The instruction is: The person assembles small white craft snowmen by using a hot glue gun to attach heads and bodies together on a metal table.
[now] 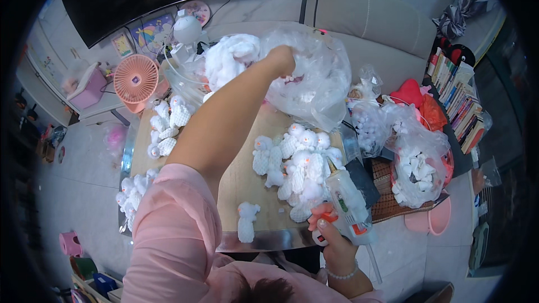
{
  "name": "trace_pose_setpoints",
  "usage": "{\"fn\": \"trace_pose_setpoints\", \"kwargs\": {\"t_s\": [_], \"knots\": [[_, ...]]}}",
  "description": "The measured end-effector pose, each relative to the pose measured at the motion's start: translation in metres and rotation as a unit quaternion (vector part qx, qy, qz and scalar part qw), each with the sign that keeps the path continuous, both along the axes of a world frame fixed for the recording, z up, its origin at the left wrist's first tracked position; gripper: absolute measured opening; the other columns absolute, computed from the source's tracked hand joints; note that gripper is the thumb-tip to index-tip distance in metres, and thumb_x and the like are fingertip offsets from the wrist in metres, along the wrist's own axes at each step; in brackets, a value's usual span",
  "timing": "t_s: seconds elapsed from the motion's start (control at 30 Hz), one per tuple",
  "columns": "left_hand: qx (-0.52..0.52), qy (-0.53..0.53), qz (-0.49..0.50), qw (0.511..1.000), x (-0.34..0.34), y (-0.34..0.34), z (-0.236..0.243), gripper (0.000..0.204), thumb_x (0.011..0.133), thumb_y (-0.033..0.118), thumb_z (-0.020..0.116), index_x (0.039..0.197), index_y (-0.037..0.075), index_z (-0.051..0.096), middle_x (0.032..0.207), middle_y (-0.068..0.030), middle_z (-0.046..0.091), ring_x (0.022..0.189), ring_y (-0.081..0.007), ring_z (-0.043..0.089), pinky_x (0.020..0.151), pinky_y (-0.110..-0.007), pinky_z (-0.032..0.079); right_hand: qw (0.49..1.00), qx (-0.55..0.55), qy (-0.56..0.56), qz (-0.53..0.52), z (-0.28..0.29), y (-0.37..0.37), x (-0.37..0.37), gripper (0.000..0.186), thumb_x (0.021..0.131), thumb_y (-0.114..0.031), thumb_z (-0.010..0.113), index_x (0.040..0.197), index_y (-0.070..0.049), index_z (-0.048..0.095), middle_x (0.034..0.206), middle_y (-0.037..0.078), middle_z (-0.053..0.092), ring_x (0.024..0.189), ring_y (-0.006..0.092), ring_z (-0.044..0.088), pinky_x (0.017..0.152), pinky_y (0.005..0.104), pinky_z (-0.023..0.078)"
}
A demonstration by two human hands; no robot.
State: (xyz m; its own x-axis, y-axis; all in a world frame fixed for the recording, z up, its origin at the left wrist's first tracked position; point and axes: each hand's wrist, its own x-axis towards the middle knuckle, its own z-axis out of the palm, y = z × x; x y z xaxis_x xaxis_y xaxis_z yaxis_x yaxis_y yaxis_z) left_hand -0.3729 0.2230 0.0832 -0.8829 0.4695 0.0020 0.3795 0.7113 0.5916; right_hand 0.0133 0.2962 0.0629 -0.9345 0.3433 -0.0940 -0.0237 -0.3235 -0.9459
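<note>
My right hand (339, 252), a beaded bracelet at its wrist, is closed round the handle of a white hot glue gun (349, 205) with an orange trigger. Its nozzle points up and away, and a clear glue stick (374, 264) juts from its rear. My left arm stretches far across the wooden table, and my left hand (281, 62) is at a large clear plastic bag (320, 92); its fingers are mostly hidden. Left of the glue gun lie several white knitted snowman dolls (306, 163) in a heap. One snowman doll (247, 221) lies alone near the front edge.
White stuffing (233, 56) is piled behind my left arm. More dolls (168, 120) lie at the table's left, by a pink fan (136, 78). Bags of white pieces (418, 171) and a row of books (457, 101) are at the right.
</note>
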Motion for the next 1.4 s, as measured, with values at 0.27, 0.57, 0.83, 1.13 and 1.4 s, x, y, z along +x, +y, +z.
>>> {"fn": "trace_pose_setpoints", "kwargs": {"t_s": [0.27, 0.57, 0.83, 1.13, 1.4], "knots": [[0.317, -0.281, 0.252, 0.870, -0.009, 0.009, 0.002, 0.029, 0.079, -0.004, 0.046, 0.107, -0.003, 0.055, 0.077, -0.0177, 0.063, 0.062, -0.0257, 0.062, 0.047, -0.034, 0.047, 1.000, -0.002, 0.011, 0.020, -0.001, -0.001, 0.011, 0.028, 0.078, -0.004, 0.059, 0.104, 0.005, 0.056, 0.093, 0.013, 0.062, 0.074, 0.0162, 0.060, 0.067, 0.0277, 0.050], [0.394, -0.084, 0.247, 0.881, 0.003, -0.009, 0.005, 0.006, 0.086, 0.006, 0.048, 0.083, 0.002, 0.053, 0.072, -0.0090, 0.054, 0.050, -0.0151, 0.042, 0.042, -0.028, 0.035, 1.000, 0.006, -0.012, -0.009, -0.004, 0.004, 0.019, 0.021, 0.078, -0.004, 0.057, 0.098, 0.005, 0.059, 0.082, 0.011, 0.062, 0.068, 0.0147, 0.058, 0.065, 0.0264, 0.047], [0.571, -0.325, 0.056, 0.752, 0.180, -0.076, 0.035, 0.008, 0.093, 0.009, 0.050, 0.096, 0.003, 0.053, 0.083, -0.0066, 0.057, 0.055, -0.0067, 0.041, 0.041, -0.018, 0.029, 0.993, -0.065, 0.062, 0.071, -0.028, -0.005, 0.014, 0.032, 0.084, -0.006, 0.055, 0.114, 0.004, 0.051, 0.096, 0.013, 0.060, 0.077, 0.0180, 0.060, 0.066, 0.0279, 0.049], [0.561, -0.467, 0.124, 0.672, 0.331, -0.167, -0.049, 0.018, 0.088, 0.006, 0.057, 0.106, 0.002, 0.056, 0.092, -0.0084, 0.060, 0.056, -0.0064, 0.039, 0.044, -0.018, 0.030, 0.972, 0.014, 0.022, 0.234, -0.056, -0.008, 0.050, 0.033, 0.088, -0.015, 0.050, 0.112, 0.007, 0.054, 0.100, 0.019, 0.063, 0.084, 0.0214, 0.063, 0.077, 0.0353, 0.051], [0.604, -0.477, 0.120, 0.628, 0.352, -0.187, -0.074, 0.012, 0.088, 0.003, 0.057, 0.100, 0.004, 0.056, 0.092, -0.0086, 0.060, 0.054, -0.0071, 0.038, 0.048, -0.018, 0.031, 0.967, 0.053, -0.056, 0.242, -0.061, -0.038, 0.061, 0.062, 0.086, -0.048, 0.053, 0.114, 0.008, 0.051, 0.082, 0.018, 0.065, 0.074, 0.0231, 0.062, 0.069, 0.0333, 0.050]]}}
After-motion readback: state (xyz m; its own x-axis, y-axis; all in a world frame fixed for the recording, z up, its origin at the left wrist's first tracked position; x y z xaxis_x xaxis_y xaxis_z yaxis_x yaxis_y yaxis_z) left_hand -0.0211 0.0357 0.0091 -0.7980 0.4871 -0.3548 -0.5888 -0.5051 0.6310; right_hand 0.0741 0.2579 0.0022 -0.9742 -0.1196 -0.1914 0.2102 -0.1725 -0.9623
